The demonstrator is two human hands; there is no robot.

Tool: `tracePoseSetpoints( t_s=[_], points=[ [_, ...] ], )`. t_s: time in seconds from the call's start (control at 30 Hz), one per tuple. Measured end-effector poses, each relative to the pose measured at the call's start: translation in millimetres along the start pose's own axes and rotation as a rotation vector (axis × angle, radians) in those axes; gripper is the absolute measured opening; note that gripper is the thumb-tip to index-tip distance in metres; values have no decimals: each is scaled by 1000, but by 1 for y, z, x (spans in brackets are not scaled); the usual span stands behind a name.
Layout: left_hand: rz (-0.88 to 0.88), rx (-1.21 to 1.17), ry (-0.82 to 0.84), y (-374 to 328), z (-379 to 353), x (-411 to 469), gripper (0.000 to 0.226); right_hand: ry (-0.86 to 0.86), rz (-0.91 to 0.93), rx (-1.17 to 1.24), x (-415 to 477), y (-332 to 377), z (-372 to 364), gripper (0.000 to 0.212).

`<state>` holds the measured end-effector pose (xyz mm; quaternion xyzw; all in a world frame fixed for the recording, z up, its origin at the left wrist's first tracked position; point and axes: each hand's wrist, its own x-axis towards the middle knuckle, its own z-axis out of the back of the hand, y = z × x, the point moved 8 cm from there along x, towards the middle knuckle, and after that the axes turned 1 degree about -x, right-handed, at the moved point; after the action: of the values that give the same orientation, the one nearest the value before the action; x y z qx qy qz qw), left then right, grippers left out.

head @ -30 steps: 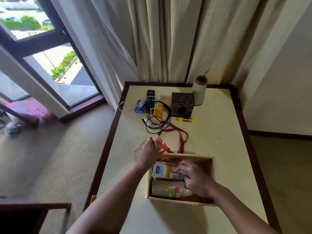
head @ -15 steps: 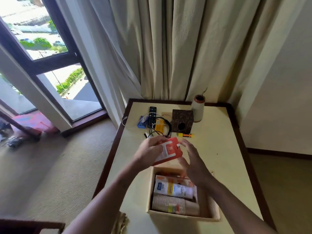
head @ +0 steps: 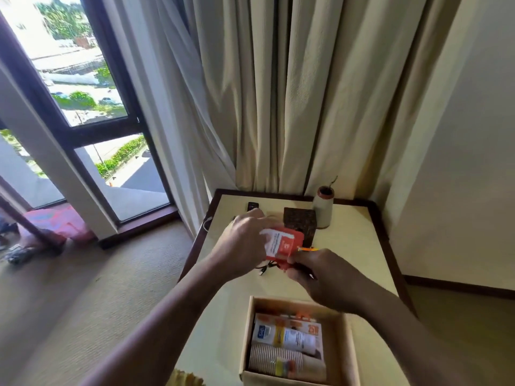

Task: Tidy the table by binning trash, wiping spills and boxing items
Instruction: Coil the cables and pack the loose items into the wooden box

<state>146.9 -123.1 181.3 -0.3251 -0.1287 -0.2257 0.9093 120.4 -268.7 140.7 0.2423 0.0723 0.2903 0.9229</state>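
Note:
A red and white card point(head: 281, 242) on a red lanyard is held up above the cream table point(head: 356, 246). My left hand point(head: 242, 240) grips its left side and my right hand point(head: 320, 274) pinches its lower right corner with the lanyard. Below them the open cardboard box point(head: 347, 346) stands at the table's near edge. Inside lie a white tube point(head: 284, 337), a stack of paper cups point(head: 274, 360) and an orange-printed packet point(head: 309, 325).
Behind my hands stand a dark carved box point(head: 302, 221) and a pale vase point(head: 323, 208). An orange marker point(head: 308, 249), a black cable point(head: 266, 267) and a remote point(head: 252, 206) lie there too. Curtains hang at the back, a window at left.
The card has left the table beside the box and risen into both hands. My right hand came out of the box to grip it. The view has tilted upward.

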Motion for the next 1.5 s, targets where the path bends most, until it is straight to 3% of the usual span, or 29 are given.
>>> tracePoseSetpoints(
  t_s=[0.07,0.17,0.3,0.4,0.53,0.6,0.67,0.7,0.77,0.87,1.0,1.13,1.23,1.3,1.33,1.43,1.5],
  points=[
    [-63,-34,133,-12,-8,-3,27,22,10,84,0,4,18,16],
    [66,-155,282,-2,-13,-5,35,-96,12,279,4,-3,46,3],
    [163,-629,392,4,-12,-12,35,-340,-50,619,4,-25,62,7],
    [282,-1040,292,10,-14,-20,33,-439,-118,724,4,-33,42,29],
    [591,-1419,-51,36,-27,-27,31,-408,-155,742,5,-33,-10,27],
    [596,-1138,-251,44,-17,-26,30,-271,-124,593,4,-25,-38,24],
    [461,-519,-321,42,-2,-22,31,-201,-80,490,2,-20,-50,21],
    [368,-294,-282,38,-2,-19,32,-198,-75,470,1,-20,-48,20],
    [208,-88,-146,33,-13,-18,32,-213,-73,474,-2,-25,-32,17],
    [82,-66,84,23,-29,-18,29,-214,-46,506,-6,-28,-6,11],
    [201,-440,375,18,-49,-17,32,-284,-61,667,-2,-35,21,7],
    [539,-1227,130,25,-48,-16,31,-358,-110,848,10,-49,19,21],
    [639,-1417,-108,34,-50,-10,26,-292,-110,698,17,-42,-1,33],
    [632,-1313,-251,42,-46,-4,26,-265,-106,600,20,-36,-10,40],
    [623,-1142,-320,49,-41,-3,25,-244,-125,588,20,-35,-13,37],
    [422,-292,-463,51,-12,0,20,-169,-155,551,20,-31,-18,20],
    [190,53,-358,42,-13,6,20,-200,-140,536,19,-29,-8,18]
  ],
)
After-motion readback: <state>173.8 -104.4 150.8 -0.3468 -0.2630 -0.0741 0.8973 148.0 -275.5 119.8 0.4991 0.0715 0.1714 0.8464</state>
